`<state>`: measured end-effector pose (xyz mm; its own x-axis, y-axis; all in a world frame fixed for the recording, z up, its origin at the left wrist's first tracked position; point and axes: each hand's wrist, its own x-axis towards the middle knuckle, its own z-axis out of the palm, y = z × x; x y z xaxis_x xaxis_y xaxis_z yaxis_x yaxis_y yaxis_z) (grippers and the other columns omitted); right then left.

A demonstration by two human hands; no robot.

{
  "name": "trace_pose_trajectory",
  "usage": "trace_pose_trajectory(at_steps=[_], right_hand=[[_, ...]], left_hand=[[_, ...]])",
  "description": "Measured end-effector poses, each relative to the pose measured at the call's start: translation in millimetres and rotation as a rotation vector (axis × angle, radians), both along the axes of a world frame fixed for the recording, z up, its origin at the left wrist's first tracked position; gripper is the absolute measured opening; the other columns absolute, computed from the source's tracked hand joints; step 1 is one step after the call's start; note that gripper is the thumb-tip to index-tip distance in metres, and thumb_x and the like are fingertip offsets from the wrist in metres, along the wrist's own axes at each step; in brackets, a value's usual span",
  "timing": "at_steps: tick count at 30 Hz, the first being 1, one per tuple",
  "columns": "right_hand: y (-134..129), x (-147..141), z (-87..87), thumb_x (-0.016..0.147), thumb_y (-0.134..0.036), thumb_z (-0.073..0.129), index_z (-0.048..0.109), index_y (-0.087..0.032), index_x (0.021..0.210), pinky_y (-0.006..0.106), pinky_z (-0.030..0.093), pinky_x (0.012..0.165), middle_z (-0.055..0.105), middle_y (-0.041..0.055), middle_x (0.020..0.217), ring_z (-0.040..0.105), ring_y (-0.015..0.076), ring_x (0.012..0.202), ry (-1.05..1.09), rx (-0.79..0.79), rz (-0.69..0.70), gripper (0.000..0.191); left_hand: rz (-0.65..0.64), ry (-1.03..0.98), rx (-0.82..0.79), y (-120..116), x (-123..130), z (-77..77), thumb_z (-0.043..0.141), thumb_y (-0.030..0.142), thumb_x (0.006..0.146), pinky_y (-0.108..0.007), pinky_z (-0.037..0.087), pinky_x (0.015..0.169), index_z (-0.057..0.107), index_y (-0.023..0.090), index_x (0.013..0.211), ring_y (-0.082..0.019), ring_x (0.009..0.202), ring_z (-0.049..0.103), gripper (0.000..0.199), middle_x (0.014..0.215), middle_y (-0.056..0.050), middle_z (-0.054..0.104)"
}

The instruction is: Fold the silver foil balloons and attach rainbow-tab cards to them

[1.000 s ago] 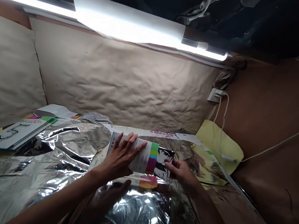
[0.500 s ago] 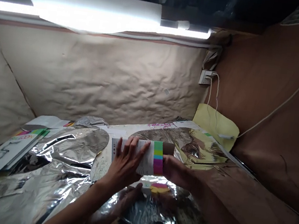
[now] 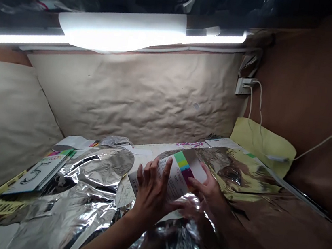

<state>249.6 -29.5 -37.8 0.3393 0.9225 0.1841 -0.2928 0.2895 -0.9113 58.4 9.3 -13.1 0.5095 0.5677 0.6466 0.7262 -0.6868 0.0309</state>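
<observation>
Splaying over the box (image 3: 177,182) and hiding its left part, the left hand (image 3: 151,194) is gripping it; the right hand (image 3: 210,191) is holding its right end.

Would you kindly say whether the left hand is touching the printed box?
Touching: in the head view, the left hand rests spread across the printed box.

The left hand (image 3: 153,188) is bare, with slim fingers (image 3: 165,175); the right hand (image 3: 211,191) and left forearm (image 3: 113,236) are bare too.
</observation>
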Motion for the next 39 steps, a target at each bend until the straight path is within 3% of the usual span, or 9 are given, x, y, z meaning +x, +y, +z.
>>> trace_pose_trajectory(at_steps=[5, 9, 12, 17, 20, 23, 29, 33, 39], right_hand=[[-3, 10, 9.2, 0.066, -0.031, 0.088, 0.016, -0.024, 0.157, 0.038, 0.051, 0.1, 0.059, 0.0128, 0.138, 0.061, 0.0274, 0.119, 0.018, -0.054, 0.097, 0.116], [-13, 7, 32.9, 0.068, -0.03, 0.087, 0.013, -0.025, 0.158, 0.037, 0.055, 0.089, 0.068, 0.011, 0.122, 0.067, 0.0271, 0.105, -0.186, -0.014, 0.103, 0.117], [-18, 2, 55.5, 0.068, -0.026, 0.085, 0.004, -0.022, 0.159, 0.036, 0.058, 0.076, 0.073, 0.0076, 0.099, 0.07, 0.0265, 0.087, -0.327, 0.007, 0.08, 0.122], [-11, -6, 87.2, 0.067, -0.017, 0.081, 0.036, -0.022, 0.152, 0.029, 0.054, 0.076, 0.072, 0.0042, 0.1, 0.068, 0.0227, 0.088, -0.605, 0.121, 0.087, 0.097], [-3, -12, 95.4, 0.072, -0.018, 0.077, 0.067, -0.02, 0.123, 0.025, 0.051, 0.069, 0.072, 0.0023, 0.095, 0.066, 0.0207, 0.084, -0.764, 0.16, 0.138, 0.052], [-2, -18, 96.1, 0.083, -0.021, 0.068, 0.074, -0.018, 0.093, 0.023, 0.049, 0.061, 0.07, 0.001, 0.081, 0.065, 0.0179, 0.075, -0.91, 0.226, 0.13, 0.012], [0, -23, 79.5, 0.094, -0.02, 0.06, 0.072, -0.026, 0.113, 0.028, 0.055, 0.077, 0.068, 0.0071, 0.122, 0.069, 0.0169, 0.091, -1.264, 0.677, -0.15, 0.024], [8, -17, 64.6, 0.094, -0.017, 0.06, 0.072, -0.027, 0.115, 0.029, 0.056, 0.078, 0.07, 0.0093, 0.117, 0.069, 0.0191, 0.099, -1.347, 0.802, -0.218, 0.027], [18, -11, 50.9, 0.091, -0.026, 0.064, 0.067, -0.026, 0.125, 0.041, 0.052, 0.093, 0.066, 0.0113, 0.124, 0.062, 0.0243, 0.113, -1.287, 0.694, -0.056, 0.034]], left_hand=[[-0.239, -0.244, -0.682, 8, -11, 29.7, 0.07, 0.064, 0.076, -0.047, 0.05, 0.092, 0.012, 0.022, 0.157, -0.031, 0.103, 0.064, 0.107, 0.12, -0.015, 0.065], [-0.558, -0.529, -1.186, 11, -19, 45.6, 0.072, 0.051, 0.082, -0.03, 0.054, 0.075, 0.051, 0.017, 0.138, -0.024, 0.09, 0.069, 0.069, 0.107, -0.011, 0.071], [-0.623, -0.613, -1.352, 7, -20, 50.5, 0.069, 0.051, 0.084, -0.024, 0.051, 0.065, 0.07, 0.011, 0.107, -0.02, 0.076, 0.068, 0.046, 0.091, -0.009, 0.073], [-0.632, -0.805, -1.181, 7, -20, 56.6, 0.081, 0.041, 0.075, -0.022, 0.048, 0.064, 0.073, 0.01, 0.093, -0.017, 0.072, 0.064, 0.036, 0.082, -0.005, 0.072], [-0.632, -0.802, -1.075, 17, -27, 59.7, 0.083, 0.029, 0.07, -0.02, 0.045, 0.06, 0.073, 0.009, 0.092, -0.014, 0.068, 0.061, 0.031, 0.077, -0.003, 0.069], [-0.644, -0.67, -1.063, 26, -39, 63.8, 0.078, 0.024, 0.075, -0.019, 0.044, 0.06, 0.073, 0.009, 0.089, -0.013, 0.067, 0.061, 0.021, 0.076, -0.003, 0.068], [-0.621, -0.476, -0.663, 30, -51, 68.2, 0.07, 0.015, 0.079, -0.022, 0.046, 0.066, 0.073, 0.013, 0.086, -0.015, 0.077, 0.064, 0.008, 0.089, -0.006, 0.069], [-0.679, -0.378, -0.403, 37, -49, 63.9, 0.068, 0.014, 0.082, -0.024, 0.047, 0.073, 0.074, 0.016, 0.086, -0.016, 0.08, 0.065, 0.007, 0.088, -0.006, 0.07], [-0.815, -0.353, -0.676, 53, -51, 54.9, 0.07, 0.027, 0.083, -0.03, 0.046, 0.092, 0.075, 0.018, 0.105, -0.024, 0.11, 0.061, 0.024, 0.117, -0.011, 0.067]])
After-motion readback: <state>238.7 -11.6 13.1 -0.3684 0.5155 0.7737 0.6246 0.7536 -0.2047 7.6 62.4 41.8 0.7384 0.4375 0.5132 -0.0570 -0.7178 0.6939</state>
